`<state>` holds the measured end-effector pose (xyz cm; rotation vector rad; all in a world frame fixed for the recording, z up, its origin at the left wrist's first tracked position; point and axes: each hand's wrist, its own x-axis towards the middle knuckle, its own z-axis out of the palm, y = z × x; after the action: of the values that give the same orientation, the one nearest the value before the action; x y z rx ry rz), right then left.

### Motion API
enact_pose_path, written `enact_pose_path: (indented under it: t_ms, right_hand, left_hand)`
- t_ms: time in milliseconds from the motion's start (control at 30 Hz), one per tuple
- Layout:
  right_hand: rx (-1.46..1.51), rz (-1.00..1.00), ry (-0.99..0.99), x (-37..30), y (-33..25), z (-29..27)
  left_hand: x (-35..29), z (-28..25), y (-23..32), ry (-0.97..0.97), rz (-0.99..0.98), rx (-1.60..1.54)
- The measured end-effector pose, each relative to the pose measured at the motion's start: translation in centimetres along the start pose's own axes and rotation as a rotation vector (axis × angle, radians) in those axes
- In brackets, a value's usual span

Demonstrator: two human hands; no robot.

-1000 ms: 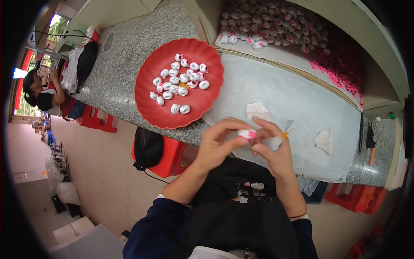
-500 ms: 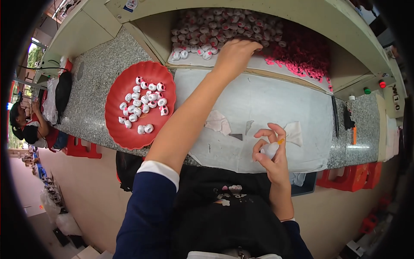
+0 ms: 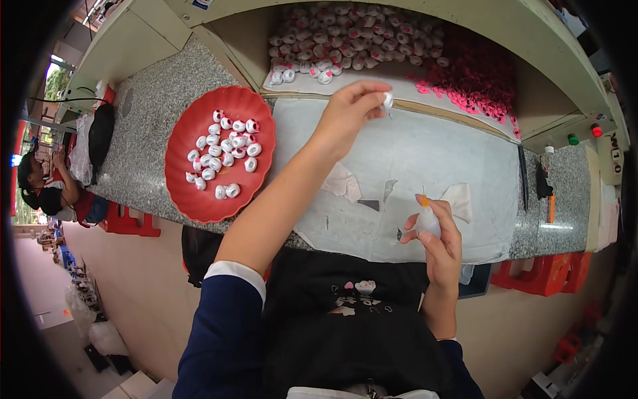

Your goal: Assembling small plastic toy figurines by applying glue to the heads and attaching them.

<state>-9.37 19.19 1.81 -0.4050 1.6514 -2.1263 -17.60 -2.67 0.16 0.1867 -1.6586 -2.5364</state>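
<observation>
Balls [image 3: 352,43] heap at the frame's top beside pink pieces [image 3: 478,80]; a red bowl [image 3: 199,113] holding others stands left of centre, and a cloth scrap [image 3: 458,201] lies on the pale sheet [image 3: 458,159], partly hidden by the left forearm [image 3: 276,189]. At upper centre, a white ball [image 3: 388,101] sits pinched between the left hand's [image 3: 349,110] fingertips. Right of centre, the right hand [image 3: 444,243] curls around a white bottle [image 3: 427,223], orange tip upward; the left arm reaches toward the top.

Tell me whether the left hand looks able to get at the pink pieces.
Likely yes: the open shelf leaves the pink pieces exposed near the left hand, though it pinches a white piece.
</observation>
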Motion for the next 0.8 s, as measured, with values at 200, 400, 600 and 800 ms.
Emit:
enact_pose_path:
  t_ms: [200,400,600,800]
  right_hand:
    - [0.098,-0.17,0.109,-0.4,0.0,1.2]
    - [0.331,-0.217,0.209,0.1,-0.7,2.8]
    - [0.546,-0.124,0.244,0.0,-0.2,5.3]
    - [0.85,0.088,-0.045,-0.1,2.2,7.6]
  left_hand:
    - [-11.6,-0.4,0.6,0.0,-0.278,-0.448]
    - [-16.0,-1.0,-0.4,0.025,-0.289,-0.721]
    - [-16.7,-0.3,-1.8,0.197,-0.268,-0.864]
    - [-16.1,1.5,-3.1,0.261,-0.152,-0.581]
